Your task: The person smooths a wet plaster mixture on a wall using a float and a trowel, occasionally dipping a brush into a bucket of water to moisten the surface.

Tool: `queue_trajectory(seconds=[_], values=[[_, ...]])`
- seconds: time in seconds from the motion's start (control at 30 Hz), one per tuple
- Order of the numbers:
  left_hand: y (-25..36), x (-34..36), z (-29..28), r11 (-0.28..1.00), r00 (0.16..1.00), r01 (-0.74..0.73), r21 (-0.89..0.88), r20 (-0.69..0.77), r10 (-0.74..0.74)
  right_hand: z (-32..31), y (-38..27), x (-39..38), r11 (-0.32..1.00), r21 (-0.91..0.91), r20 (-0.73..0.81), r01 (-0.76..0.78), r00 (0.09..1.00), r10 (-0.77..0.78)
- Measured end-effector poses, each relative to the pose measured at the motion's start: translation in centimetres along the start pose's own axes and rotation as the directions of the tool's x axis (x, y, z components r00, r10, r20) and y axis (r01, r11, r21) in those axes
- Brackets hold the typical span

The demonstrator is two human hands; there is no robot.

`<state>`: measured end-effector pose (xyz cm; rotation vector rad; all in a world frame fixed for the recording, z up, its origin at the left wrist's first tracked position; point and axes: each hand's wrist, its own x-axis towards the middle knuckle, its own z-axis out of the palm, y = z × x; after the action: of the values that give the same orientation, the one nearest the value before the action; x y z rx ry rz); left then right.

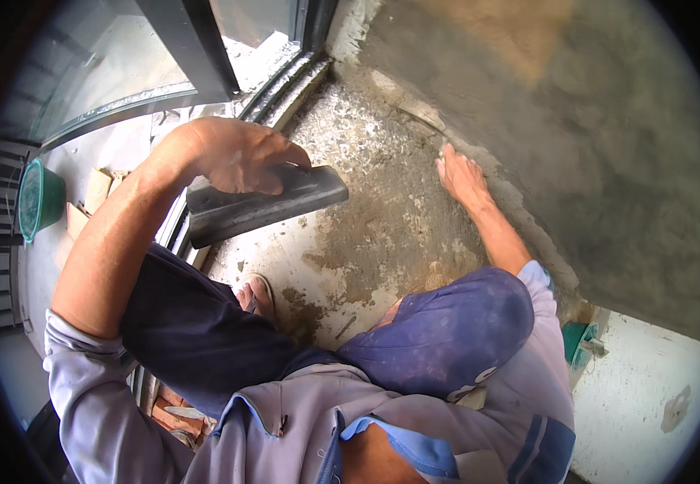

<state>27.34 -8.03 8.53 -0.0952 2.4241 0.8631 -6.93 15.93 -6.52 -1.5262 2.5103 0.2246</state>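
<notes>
My left hand (pixel 241 157) is wrapped over the top of a black plastering float (pixel 273 206), long and rectangular. It is held above the floor near the door track, its near face tilted toward me. The hand covers the float's grip. My right hand (pixel 464 176) reaches to the foot of the grey plastered wall (pixel 608 145). Its fingers are curled closed beside the rough edge where wall and floor meet. Whatever they may hold is too small or hidden to make out. Between both hands lies the stained, patchy concrete floor (pixel 382 210).
A dark-framed glass door (pixel 181 40) and its metal track run along the left. Beyond stand a green bucket (pixel 41 198) and some light-coloured pieces (pixel 98 189). Red bricks (pixel 168 411) lie at lower left. Another green container (pixel 577 343) sits at the right, beside a white panel (pixel 648 395).
</notes>
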Motion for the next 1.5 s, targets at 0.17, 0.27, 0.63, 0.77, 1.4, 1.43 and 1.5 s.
queue_trajectory(seconds=[0.17,0.27,0.63,0.77,1.4,1.43,1.5], values=[[0.5,-1.4,-0.2,0.993,0.992,0.112,-0.038,-0.051,-0.113,-1.1,-1.6,-0.2,0.996,0.084,-0.060,0.002,0.998,0.003],[-0.2,-0.8,-0.3,0.997,0.996,0.072,-0.015,-0.053,-0.073,1.2,-1.5,1.4,0.994,0.053,0.056,-0.099,0.994,0.096],[-1.6,-0.9,0.2,0.993,0.993,0.115,-0.005,-0.040,-0.115,-1.8,-6.0,0.3,0.964,0.245,-0.118,0.107,0.990,-0.080],[-0.9,-0.8,-0.3,0.992,0.993,0.118,-0.032,0.001,-0.118,-2.9,-6.6,2.9,0.973,0.198,-0.169,0.122,0.982,-0.088],[-1.8,-0.5,-0.6,0.996,0.996,0.082,-0.021,0.025,-0.081,-2.8,-8.3,5.2,0.962,0.239,-0.167,0.134,0.981,-0.095],[-1.8,-0.6,-0.6,0.998,0.998,0.061,-0.025,0.026,-0.061,-2.0,-8.0,5.6,0.969,0.214,-0.176,0.123,0.981,-0.086],[-2.2,-0.6,-0.4,0.998,0.999,0.041,-0.038,0.019,-0.040,0.3,-7.2,5.6,0.960,0.281,0.113,-0.023,0.994,-0.009]])
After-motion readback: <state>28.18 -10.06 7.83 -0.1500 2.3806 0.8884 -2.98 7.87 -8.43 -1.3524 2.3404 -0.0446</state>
